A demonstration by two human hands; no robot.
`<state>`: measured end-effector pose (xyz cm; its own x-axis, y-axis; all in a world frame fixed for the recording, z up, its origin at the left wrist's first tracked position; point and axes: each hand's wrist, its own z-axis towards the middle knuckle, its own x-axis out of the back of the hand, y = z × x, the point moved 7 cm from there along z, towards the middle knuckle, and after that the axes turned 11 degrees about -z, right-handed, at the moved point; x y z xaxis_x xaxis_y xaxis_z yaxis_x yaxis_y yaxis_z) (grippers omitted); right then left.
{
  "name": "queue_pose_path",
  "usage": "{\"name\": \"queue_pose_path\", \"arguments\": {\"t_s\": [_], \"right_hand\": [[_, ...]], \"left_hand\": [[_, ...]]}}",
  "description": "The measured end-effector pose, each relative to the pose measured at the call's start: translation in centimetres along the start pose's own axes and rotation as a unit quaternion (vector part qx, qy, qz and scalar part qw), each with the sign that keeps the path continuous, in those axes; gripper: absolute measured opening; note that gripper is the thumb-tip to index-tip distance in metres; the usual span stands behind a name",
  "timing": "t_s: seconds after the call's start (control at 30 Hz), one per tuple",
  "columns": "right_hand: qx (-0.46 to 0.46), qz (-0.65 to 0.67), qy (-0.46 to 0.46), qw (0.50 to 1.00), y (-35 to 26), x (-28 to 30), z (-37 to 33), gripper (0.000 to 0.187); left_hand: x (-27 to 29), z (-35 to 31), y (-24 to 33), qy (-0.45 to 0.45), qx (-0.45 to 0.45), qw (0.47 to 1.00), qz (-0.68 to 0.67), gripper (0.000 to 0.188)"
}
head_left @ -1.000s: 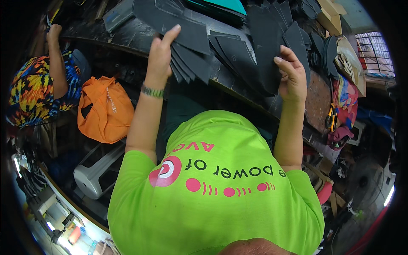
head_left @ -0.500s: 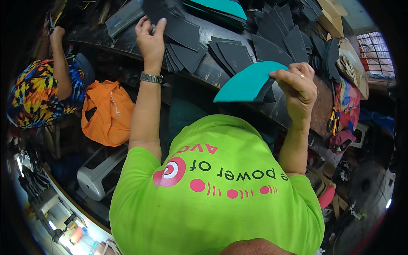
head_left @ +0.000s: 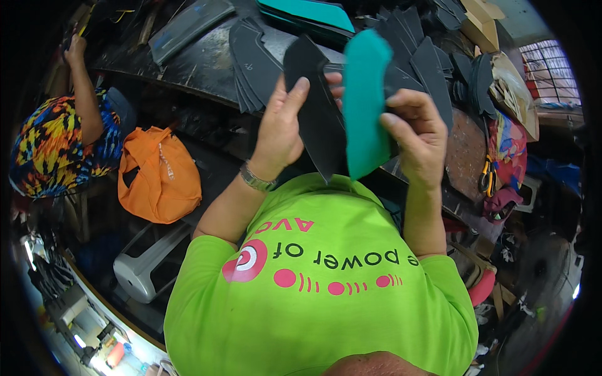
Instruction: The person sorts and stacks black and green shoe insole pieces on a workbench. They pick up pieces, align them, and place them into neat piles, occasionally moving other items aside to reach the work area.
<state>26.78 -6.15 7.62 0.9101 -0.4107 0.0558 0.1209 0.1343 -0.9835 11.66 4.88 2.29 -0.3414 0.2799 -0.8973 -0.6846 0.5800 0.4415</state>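
My left hand (head_left: 281, 133), a metal watch at its wrist, is closed on a black curved sheet piece (head_left: 315, 116). The thumb lies on its face and the fingertips come out behind its far edge. Close beside it, my right hand (head_left: 417, 135) pinches a teal curved sheet piece (head_left: 365, 103) between thumb and fingers. Both pieces stand nearly upright over the table's near edge, with a narrow gap between them. Beyond my left hand, a fanned stack of black pieces (head_left: 254, 59) lies on the dark table (head_left: 204, 72).
More black pieces (head_left: 429, 66) and a teal-topped stack (head_left: 307, 14) lie farther back. Yellow-handled scissors (head_left: 486, 177) hang at the right near a cardboard box (head_left: 483, 25). An orange bag (head_left: 160, 178) and a grey plastic chair (head_left: 141, 266) are at left, near another person (head_left: 66, 141).
My left hand has come right and nearer from the far-left stack, bringing the black piece. My right hand has moved left and turned the teal piece upright beside it.
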Motion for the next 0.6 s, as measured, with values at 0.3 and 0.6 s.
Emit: {"name": "queue_pose_path", "arguments": {"t_s": [0.3,0.6], "right_hand": [[-0.036,-0.103,-0.035,0.993,2.5,-3.6,-1.2,0.029],[-0.002,-0.182,-0.016,0.983,1.8,-4.2,-1.6,0.029]], "left_hand": [[-0.1,-2.2,-4.7,-0.013,0.069,0.994,-0.082,0.053],[0.9,-2.0,-4.9,0.005,0.027,1.0,0.01,0.041]]}}
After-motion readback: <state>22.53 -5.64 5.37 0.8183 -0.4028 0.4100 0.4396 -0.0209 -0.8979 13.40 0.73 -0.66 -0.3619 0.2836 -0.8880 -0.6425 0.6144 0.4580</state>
